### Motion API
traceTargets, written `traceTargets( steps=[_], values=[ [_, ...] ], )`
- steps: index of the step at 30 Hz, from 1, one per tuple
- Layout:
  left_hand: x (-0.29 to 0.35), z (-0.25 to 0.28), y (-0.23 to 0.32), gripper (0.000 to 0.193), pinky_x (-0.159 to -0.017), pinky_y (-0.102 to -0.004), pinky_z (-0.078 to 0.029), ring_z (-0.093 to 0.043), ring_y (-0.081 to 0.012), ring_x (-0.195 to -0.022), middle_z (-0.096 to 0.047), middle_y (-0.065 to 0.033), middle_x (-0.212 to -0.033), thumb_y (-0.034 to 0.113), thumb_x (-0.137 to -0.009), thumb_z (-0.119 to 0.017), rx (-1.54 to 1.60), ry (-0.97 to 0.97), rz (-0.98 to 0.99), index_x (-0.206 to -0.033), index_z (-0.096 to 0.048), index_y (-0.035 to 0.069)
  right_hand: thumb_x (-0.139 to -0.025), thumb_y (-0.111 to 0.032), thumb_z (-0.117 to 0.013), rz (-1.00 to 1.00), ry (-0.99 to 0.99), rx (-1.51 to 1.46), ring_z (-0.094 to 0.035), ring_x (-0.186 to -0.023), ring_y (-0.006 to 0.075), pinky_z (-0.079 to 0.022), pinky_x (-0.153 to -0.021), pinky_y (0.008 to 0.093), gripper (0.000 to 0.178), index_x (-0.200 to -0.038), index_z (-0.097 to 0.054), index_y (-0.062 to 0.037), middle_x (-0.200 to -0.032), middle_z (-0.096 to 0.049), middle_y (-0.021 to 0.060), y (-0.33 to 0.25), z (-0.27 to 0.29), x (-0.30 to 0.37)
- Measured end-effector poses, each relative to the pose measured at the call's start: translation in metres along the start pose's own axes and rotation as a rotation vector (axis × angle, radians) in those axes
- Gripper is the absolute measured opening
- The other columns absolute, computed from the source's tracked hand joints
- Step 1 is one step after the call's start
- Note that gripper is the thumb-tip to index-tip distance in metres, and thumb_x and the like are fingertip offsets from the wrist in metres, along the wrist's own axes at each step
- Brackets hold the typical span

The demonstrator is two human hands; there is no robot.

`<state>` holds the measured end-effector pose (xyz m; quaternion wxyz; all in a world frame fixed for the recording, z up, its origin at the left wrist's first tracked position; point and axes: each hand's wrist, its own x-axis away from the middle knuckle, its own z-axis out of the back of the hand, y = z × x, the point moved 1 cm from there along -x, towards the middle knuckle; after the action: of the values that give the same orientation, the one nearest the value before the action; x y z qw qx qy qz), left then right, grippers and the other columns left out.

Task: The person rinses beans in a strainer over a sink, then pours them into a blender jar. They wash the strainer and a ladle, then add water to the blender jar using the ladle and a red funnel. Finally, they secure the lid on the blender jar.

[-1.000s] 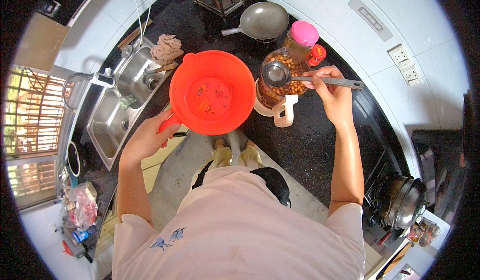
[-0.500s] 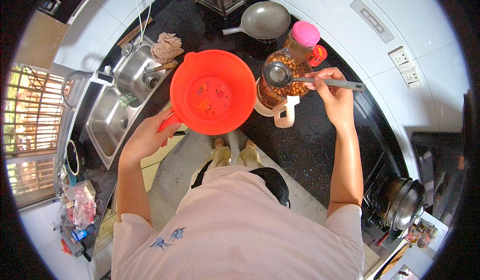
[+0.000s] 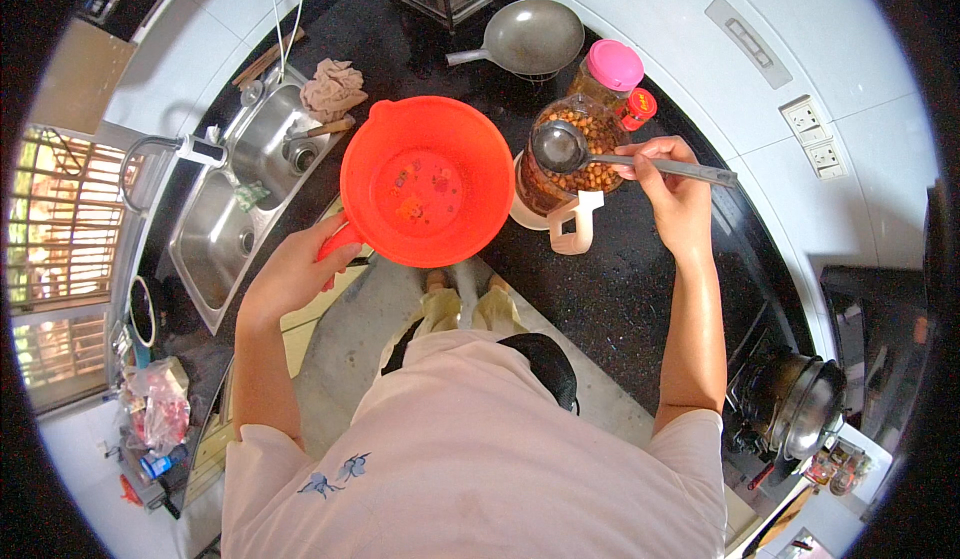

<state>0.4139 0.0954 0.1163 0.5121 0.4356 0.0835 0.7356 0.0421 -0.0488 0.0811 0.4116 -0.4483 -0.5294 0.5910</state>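
Clearly apart: basin rim (image 3: 508, 174) and ladle (image 3: 562, 148)

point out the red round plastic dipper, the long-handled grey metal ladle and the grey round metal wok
Red round plastic dipper (image 3: 428, 181): head view, inside bottom.
Long-handled grey metal ladle (image 3: 560, 147): head view, scooping bowl.
Grey round metal wok (image 3: 535, 37): head view, inner surface.

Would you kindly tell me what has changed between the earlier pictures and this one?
Very little: the whole view shifts slightly, and nothing is visibly taken hold of or let go. The left hand still grips the red bowl by its handle; the right hand still holds the ladle by its handle. The pan and pink-lidded jar stay put.
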Motion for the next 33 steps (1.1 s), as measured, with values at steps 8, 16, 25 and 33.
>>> traceTargets(
  steps=[8, 16, 25, 33],
  values=[
    [-0.002, 0.001, -0.003, 0.043, -0.054, -0.0282, -0.045, -0.051, -0.0119, -0.054, -0.056, -0.0043, -0.068, 0.027, -0.093, -0.057, 0.009, -0.01, -0.029, -0.132, -0.05, 0.011, -0.092, -0.001, -0.055, 0.011, 0.016, 0.016, -0.064, -0.096, 0.0216, -0.054, -0.086, 0.0309, 0.01, -0.099, -0.05, 0.0039, -0.102, -0.062, 0.0191, -0.004, 0.003, 0.001],
    [-0.002, 0.006, -0.004, 0.042, -0.054, -0.0286, -0.045, -0.051, -0.0123, -0.053, -0.057, -0.0048, -0.069, 0.026, -0.092, -0.058, 0.009, -0.007, -0.047, -0.131, -0.05, 0.011, -0.093, -0.002, -0.054, 0.05, 0.069, 0.04, -0.063, -0.095, 0.0223, -0.054, -0.086, 0.0317, 0.008, -0.097, -0.051, 0.0043, -0.102, -0.062, 0.0197, -0.035, -0.003, 0.008],
    [0.009, 0.023, -0.002, 0.04, -0.054, -0.0307, -0.045, -0.054, -0.0154, -0.054, -0.06, -0.0102, -0.069, 0.026, -0.091, -0.058, 0.037, -0.044, -0.115, -0.127, -0.053, 0.009, -0.09, 0.001, -0.057, 0.121, -0.066, 0.04, -0.064, -0.096, 0.0222, -0.053, -0.085, 0.0323, 0.007, -0.095, -0.053, 0.0028, -0.102, -0.063, 0.0173, -0.052, -0.049, 0.023],
    [0.016, 0.037, -0.002, 0.04, -0.056, -0.0332, -0.046, -0.058, -0.0217, -0.056, -0.06, -0.0142, -0.069, 0.025, -0.091, -0.057, -0.03, -0.067, -0.14, -0.128, -0.052, 0.011, -0.085, -0.005, -0.062, 0.441, -0.246, 0.473, -0.066, -0.091, 0.0278, -0.052, -0.077, 0.0323, 0.011, -0.093, -0.057, -0.0035, -0.105, -0.065, 0.0132, -0.038, -0.088, 0.028]
  ],
)
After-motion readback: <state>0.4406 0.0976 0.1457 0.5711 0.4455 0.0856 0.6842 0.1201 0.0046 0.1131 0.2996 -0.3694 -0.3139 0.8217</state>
